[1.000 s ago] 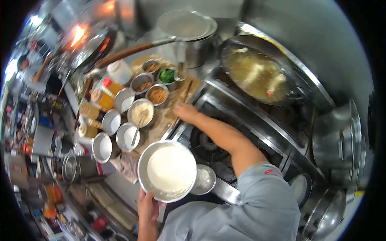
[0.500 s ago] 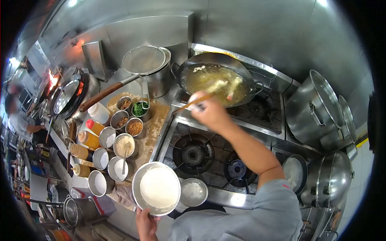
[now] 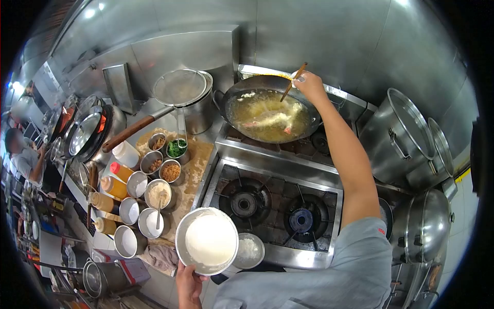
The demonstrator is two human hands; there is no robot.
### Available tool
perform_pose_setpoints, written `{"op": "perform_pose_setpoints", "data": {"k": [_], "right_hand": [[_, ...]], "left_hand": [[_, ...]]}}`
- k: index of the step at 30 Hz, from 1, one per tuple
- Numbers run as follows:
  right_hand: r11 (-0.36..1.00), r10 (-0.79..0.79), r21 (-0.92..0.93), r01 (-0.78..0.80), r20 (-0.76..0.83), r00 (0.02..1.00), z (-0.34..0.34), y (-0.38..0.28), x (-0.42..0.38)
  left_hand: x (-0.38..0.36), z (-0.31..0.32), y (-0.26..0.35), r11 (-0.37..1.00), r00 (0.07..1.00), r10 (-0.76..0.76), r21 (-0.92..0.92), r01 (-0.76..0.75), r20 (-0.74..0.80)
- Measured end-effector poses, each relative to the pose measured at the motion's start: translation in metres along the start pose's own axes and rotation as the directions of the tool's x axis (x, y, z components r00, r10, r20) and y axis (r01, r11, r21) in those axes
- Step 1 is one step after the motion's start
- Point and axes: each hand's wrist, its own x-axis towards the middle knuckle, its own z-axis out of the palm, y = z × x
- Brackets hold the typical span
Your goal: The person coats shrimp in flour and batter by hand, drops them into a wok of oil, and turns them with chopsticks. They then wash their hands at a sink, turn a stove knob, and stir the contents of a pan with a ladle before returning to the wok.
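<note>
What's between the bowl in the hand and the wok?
Between that bowl and the wok, the head view shows a burner and a metal ledge.

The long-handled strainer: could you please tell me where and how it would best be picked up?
I'd grip the wooden handle of the strainer partway along, coming from above. The round mesh head rests across the pot, while the long handle juts out past its rim, with its upper side exposed.

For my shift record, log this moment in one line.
left hand: holding bowl of pale mixture | right hand: holding wooden stick over wok | wok: pale pieces in yellowish liquid
</note>
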Motion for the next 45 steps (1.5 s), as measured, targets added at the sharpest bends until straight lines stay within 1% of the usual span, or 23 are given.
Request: {"op": "perform_pose_setpoints", "data": {"k": [1,2,5,8,11,12,15,17,18,20,23,24,27,28,31,34,37,40,43,45], "right_hand": [[1.0,0.018,-0.021,-0.018,0.0,1.0,0.006,0.004,0.004],[0.999,0.025,0.031,-0.025,-0.006,1.0,0.011,0.009,0.007],[0.984,0.131,0.121,-0.131,0.004,0.991,0.016,0.012,0.016],[0.97,0.205,0.129,-0.207,0.029,0.978,0.011,0.005,0.018],[0.982,0.167,0.09,-0.165,-0.018,0.986,0.018,0.013,0.022],[0.985,0.154,0.083,-0.153,-0.01,0.988,0.017,0.012,0.021],[0.988,0.14,0.057,-0.142,0.031,0.99,0.019,0.012,0.021],[0.986,0.162,0.029,-0.165,0.084,0.983,0.028,0.018,0.023],[0.989,0.144,0.02,-0.147,0.095,0.985,0.032,0.018,0.022],[0.994,0.107,0.005,-0.109,0.119,0.987,0.042,0.017,0.02],[0.996,0.083,0.03,-0.088,0.13,0.988,0.052,0.001,0.01],[0.996,0.093,-0.019,-0.092,0.138,0.986,0.057,-0.004,0.008],[0.998,0.06,-0.034,-0.055,0.176,0.983,0.077,-0.009,0.006],[0.999,0.049,-0.013,-0.047,0.155,0.987,0.083,-0.011,0.004],[0.995,0.061,0.062,-0.075,0.201,0.978,0.085,-0.022,0.003],[0.987,0.147,0.032,-0.157,0.207,0.967,0.081,-0.036,0.007],[0.984,0.152,0.061,-0.165,0.179,0.972,0.083,-0.037,0.011],[0.985,0.131,0.099,-0.144,0.129,0.983,0.083,-0.032,0.013],[0.995,0.097,0.012,-0.1,0.139,0.986,0.076,-0.028,0.019],[0.997,0.077,0.002,-0.077,0.117,0.99,0.065,-0.027,0.019]], "left_hand": [[0.0,0.0,0.0,1.0,1.0,0.001,0.009,-0.001,0.0],[-0.001,0.001,0.001,1.0,1.0,0.001,0.018,-0.001,0.001],[-0.003,0.003,0.002,1.0,1.0,0.001,0.018,-0.001,-0.022],[-0.002,0.002,0.001,1.0,0.999,0.008,0.009,-0.008,-0.043],[-0.001,0.002,0.002,1.0,0.999,-0.003,0.027,0.005,-0.051],[-0.001,0.003,0.003,0.999,0.999,-0.01,0.039,0.012,-0.053],[0.002,0.002,0.002,1.0,0.999,-0.005,0.025,0.006,-0.046],[0.003,0.0,0.002,1.0,1.0,-0.004,0.01,0.004,-0.005],[0.004,0.0,0.001,1.0,1.0,-0.003,0.002,0.003,0.016],[0.007,-0.001,-0.001,1.0,1.0,-0.012,0.002,0.012,0.005],[0.005,0.004,-0.001,1.0,0.999,-0.025,0.002,0.025,-0.025],[0.005,0.006,0.0,1.0,0.999,-0.029,0.002,0.029,-0.036],[0.005,0.003,-0.001,0.999,0.999,-0.034,0.014,0.034,-0.019],[0.005,0.002,-0.002,1.0,0.999,-0.029,0.011,0.029,-0.016],[0.005,0.001,-0.004,1.0,1.0,-0.018,0.005,0.018,-0.024],[0.0,0.003,-0.002,1.0,0.999,-0.017,0.012,0.018,-0.051],[-0.001,0.0,-0.004,1.0,0.999,-0.016,0.001,0.016,-0.049],[0.0,-0.005,-0.006,0.999,0.999,-0.011,-0.034,0.009,-0.05],[0.001,-0.007,-0.008,0.999,0.998,-0.016,-0.034,0.014,-0.059],[0.002,-0.009,-0.009,0.999,0.998,-0.021,-0.027,0.02,-0.06]]}}
